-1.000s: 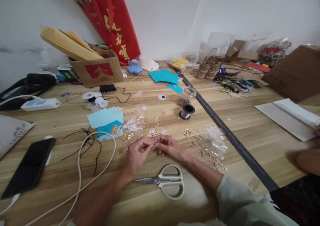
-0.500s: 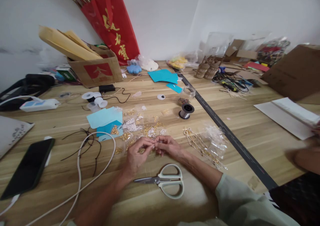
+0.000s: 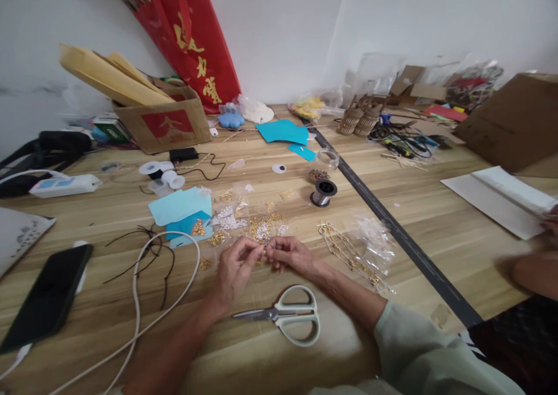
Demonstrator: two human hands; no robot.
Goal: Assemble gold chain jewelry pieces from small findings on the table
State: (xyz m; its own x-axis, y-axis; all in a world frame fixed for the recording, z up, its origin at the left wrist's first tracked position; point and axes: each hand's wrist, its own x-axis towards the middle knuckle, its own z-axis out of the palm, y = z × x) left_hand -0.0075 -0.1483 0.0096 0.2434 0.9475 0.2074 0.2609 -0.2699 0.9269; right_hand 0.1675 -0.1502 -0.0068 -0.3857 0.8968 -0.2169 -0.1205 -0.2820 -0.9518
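Note:
My left hand (image 3: 235, 267) and my right hand (image 3: 290, 255) meet fingertip to fingertip over the wooden table (image 3: 349, 354). Both are pinched closed; what lies between the fingertips is too small to make out. Just beyond them are gold and silver beads (image 3: 264, 229), some in small clear bags. Below the hands lie scissors (image 3: 299, 315) with pale handles, blades pointing left. To the right is a gold chain (image 3: 344, 252) beside crumpled clear bags (image 3: 375, 244). A wire spool (image 3: 323, 193) stands behind the hands, near a jar (image 3: 326, 159).
A white cable (image 3: 137, 290) loops at the left near a phone (image 3: 46, 296). Blue sheets (image 3: 181, 206) lie left of the beads. A dark strip (image 3: 392, 232) crosses the table. Another person's arm (image 3: 536, 273) is at the right edge, near a white booklet (image 3: 501, 200).
My left hand's fingers have shifted slightly left and up, staying close to my right fingertips. The whole view has moved a little, with objects slightly further left.

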